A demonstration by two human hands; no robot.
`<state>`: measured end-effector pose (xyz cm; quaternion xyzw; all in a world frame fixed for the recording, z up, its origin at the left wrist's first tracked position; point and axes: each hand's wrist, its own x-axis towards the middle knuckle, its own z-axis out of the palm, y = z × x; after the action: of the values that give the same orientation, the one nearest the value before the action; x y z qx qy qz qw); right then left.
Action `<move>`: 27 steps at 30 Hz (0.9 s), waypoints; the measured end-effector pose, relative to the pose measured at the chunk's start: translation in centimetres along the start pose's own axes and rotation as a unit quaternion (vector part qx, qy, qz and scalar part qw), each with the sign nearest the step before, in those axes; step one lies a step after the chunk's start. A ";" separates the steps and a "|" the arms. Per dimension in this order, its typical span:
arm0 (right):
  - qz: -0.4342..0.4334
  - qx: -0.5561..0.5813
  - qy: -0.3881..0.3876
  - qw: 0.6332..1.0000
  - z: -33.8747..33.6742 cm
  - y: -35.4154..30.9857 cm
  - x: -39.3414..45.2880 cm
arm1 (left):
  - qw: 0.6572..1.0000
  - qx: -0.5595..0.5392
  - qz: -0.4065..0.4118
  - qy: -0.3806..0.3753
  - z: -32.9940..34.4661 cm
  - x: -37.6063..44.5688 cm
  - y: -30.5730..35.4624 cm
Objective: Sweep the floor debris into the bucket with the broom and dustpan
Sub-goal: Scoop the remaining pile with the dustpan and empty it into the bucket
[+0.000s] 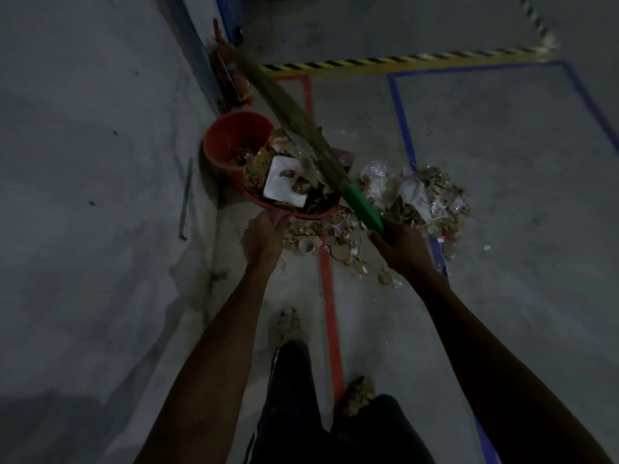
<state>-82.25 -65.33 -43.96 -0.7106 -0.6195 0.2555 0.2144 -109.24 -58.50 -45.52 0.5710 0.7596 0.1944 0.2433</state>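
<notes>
Dustpan (291, 209) loaded, gripped by L hand (263, 239) beside bucket (231, 135) | R hand (400, 246) grips broom (363, 209)

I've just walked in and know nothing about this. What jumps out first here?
A heaped dustpan, gripped by the left hand, sits raised beside the orange bucket at centre. The right hand holds a green-handled broom slanting across the pan. A debris pile lies on the floor to the right, over blue tape.
</notes>
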 end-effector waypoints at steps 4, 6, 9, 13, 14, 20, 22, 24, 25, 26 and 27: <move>-0.019 -0.006 -0.007 1.000 1.5 -3.6 4.9 | 0.999 -0.030 -0.010 0.011 -1.6 5.4 -1.5; -0.025 -0.014 -0.009 1.000 2.4 -5.3 7.4 | 0.999 -0.044 -0.016 0.016 -1.5 8.7 -2.8; -0.022 -0.015 -0.005 1.000 3.7 -7.8 11.6 | 0.998 -0.052 -0.031 0.015 -3.2 12.8 -2.5; -0.033 -0.027 0.003 0.999 4.7 -10.5 17.6 | 0.999 -0.024 -0.035 0.017 -6.0 18.4 -1.1; -0.036 -0.029 0.003 0.999 4.9 -11.0 19.1 | 0.999 -0.015 -0.040 0.017 -6.5 19.9 -1.0; -0.054 -0.012 -0.024 0.998 6.2 -13.6 27.3 | 0.997 -0.009 -0.067 0.036 -6.7 27.6 -1.8; -0.072 0.004 -0.040 0.997 6.9 -14.0 30.5 | 0.995 -0.002 -0.087 0.050 -6.0 30.1 -2.0; -0.090 0.005 -0.050 0.995 7.9 -13.8 33.7 | 0.993 -0.001 -0.109 0.049 -5.3 32.4 -1.8; -0.097 -0.001 -0.054 0.994 8.2 -13.9 34.9 | 0.992 0.002 -0.115 0.046 -5.0 33.2 -1.7; -0.101 -0.006 -0.060 0.993 8.7 -13.8 36.2 | 0.991 0.003 -0.125 0.043 -4.6 34.2 -1.5; -0.103 -0.008 -0.065 0.993 9.2 -13.9 37.4 | 0.990 0.003 -0.135 0.041 -4.2 35.1 -1.5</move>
<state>-94.90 -26.46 -46.12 -0.6269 -0.7038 0.2727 0.1930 -120.97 -25.24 -48.14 0.4557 0.8394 0.1813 0.2342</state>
